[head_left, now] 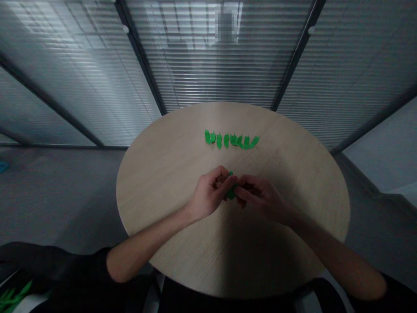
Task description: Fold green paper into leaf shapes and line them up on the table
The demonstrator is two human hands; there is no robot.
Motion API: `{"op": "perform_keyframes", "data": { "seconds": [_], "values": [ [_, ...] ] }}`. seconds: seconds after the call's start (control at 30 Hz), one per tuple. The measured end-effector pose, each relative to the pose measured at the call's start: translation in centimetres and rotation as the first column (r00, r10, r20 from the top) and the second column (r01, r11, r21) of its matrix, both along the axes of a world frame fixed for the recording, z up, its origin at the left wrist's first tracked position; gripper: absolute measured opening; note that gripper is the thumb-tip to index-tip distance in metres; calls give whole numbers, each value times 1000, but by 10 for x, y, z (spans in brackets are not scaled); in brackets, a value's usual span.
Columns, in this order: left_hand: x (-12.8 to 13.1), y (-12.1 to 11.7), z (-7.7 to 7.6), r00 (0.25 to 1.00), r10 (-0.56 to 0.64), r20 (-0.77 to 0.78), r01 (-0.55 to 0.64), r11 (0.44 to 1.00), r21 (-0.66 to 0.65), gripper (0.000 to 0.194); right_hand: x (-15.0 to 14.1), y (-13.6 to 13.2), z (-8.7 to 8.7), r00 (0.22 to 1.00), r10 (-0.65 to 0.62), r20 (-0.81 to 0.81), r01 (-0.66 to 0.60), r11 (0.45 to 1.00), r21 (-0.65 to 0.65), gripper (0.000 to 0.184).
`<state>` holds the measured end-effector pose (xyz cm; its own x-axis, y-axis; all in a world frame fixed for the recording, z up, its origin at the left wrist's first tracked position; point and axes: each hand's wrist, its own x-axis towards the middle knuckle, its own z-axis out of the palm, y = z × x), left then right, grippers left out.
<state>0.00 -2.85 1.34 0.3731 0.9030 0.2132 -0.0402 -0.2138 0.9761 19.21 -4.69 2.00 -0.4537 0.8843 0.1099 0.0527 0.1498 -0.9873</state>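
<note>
Fingers of both hands are closed on one small green piece [231,194], located above the near-middle part of the surface [156,174]. The left hand [206,193] grasps it between thumb and fingers from the left half of the surface. The right hand [265,198] pinches its right side with the thumb and fingertips; the exact contact is partly hidden by the fingers. Whether the piece is touching the surface cannot be determined.

Beyond the hands, towards the far edge of the surface, a row of green pieces [226,141] lies side by side, some touching, some slightly apart, several tilted. They appear leaf-like with jagged ends. Any marking on them is too small and blurred to read.

The surface is round, pale and wood-grained, with a dark shadow across its near right portion. Bare forearms cross its near edge from dark sleeves [71,265]. Past its far edge stand blinds [218,82] set between dark frames [140,56]. Left of the surface is grey floor [81,195] with a blue item [3,166], partly cut off. Nearer, left of the surface, is a green leafy thing [15,299].
</note>
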Motion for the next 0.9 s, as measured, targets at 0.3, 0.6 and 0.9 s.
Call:
{"op": "perform_keyframes", "data": {
  "seconds": [0.3, 0.6, 0.9],
  "values": [
    [1, -2, -2, 989, 96, -110, -80, 987, 139, 38, -5, -3, 3, 995, 87, 56, -83, 994, -66, 36],
    [3, -4, -2, 989, 109, -105, -99, 990, 96, 41, -11, -5, -3, 997, 75, 3, -75, 991, -110, 34],
    [3, -4, -2, 981, 155, -113, -138, 980, 144, 39, -10, -4, -8, 994, 86, 67, -79, 992, -99, 36]
  ]
}}
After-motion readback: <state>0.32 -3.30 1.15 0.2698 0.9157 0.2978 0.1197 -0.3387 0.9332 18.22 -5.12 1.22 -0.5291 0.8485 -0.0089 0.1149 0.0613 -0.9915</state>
